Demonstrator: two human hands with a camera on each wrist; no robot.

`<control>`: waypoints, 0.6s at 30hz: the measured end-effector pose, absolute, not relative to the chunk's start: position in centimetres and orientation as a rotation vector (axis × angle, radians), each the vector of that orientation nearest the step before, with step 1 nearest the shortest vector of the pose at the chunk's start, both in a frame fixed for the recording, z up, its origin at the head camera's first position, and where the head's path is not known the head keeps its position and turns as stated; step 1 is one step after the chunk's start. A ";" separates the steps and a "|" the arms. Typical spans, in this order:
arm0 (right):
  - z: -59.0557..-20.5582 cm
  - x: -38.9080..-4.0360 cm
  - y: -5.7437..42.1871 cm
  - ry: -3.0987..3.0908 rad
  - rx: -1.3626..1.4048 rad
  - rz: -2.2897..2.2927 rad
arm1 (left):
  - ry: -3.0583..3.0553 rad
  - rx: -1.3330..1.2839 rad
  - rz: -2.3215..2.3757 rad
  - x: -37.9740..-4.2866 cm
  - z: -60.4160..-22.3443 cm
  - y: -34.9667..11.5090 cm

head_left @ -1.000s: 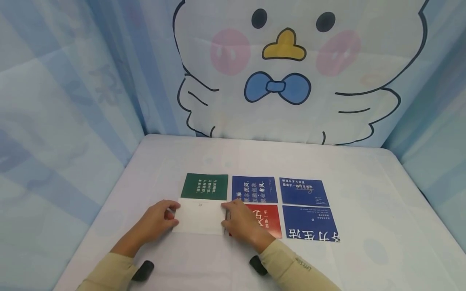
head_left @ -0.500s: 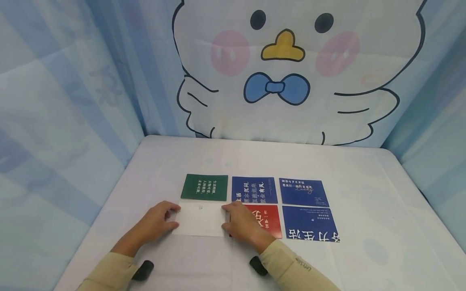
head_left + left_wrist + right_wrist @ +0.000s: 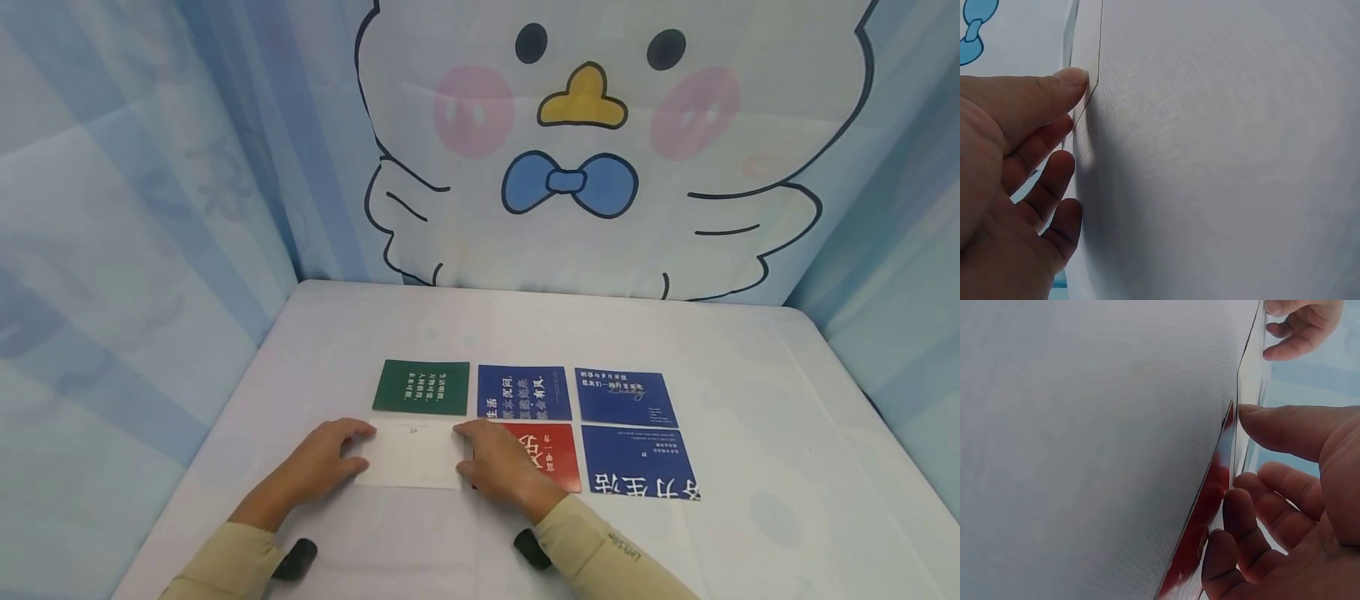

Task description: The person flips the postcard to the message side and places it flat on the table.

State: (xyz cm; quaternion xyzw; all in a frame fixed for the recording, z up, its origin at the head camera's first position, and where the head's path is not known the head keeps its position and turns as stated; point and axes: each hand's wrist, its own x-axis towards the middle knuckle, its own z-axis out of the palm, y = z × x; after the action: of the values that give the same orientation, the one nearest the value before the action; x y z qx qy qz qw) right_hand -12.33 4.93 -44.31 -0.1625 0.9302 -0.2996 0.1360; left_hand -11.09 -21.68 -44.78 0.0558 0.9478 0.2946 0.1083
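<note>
A white card [image 3: 412, 462] with a small grey mark near its far edge lies flat in front of a green card [image 3: 422, 387] in the head view. Both hands frame it. At its left side, my left hand [image 3: 326, 457] touches the edge with thumb and index finger spread apart; the left wrist view shows the thumb by the card's near corner. My right hand [image 3: 498, 462] has its index fingertip and thumb at the right edge, the other fingers loosely bent. That hand partly covers a red card [image 3: 551, 462], whose edge lies beside the white one in the right wrist view.
Two blue cards, one in the middle [image 3: 525, 392] and one at the right [image 3: 624, 398], complete the far row. Another blue card [image 3: 641, 462] lies right of the red one. Black objects [image 3: 296, 558] sit by both wrists. A printed curtain [image 3: 480, 233] stands behind the table.
The white card has shifted slightly toward me, and a thin gap now shows between it and the green card. The fingers have loosened a little along its edges.
</note>
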 end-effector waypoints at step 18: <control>-42.4 -11.7 8.6 2.569 -0.506 -1.095 | 2.858 0.345 0.874 -10.1 -42.3 -17.7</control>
State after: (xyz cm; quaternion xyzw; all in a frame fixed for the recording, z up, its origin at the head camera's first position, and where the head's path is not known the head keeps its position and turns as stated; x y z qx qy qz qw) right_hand -11.65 8.58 -42.40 -0.1762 0.8948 -0.3814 0.1510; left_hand -10.07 -17.75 -42.33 0.1145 0.9479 0.2898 0.0666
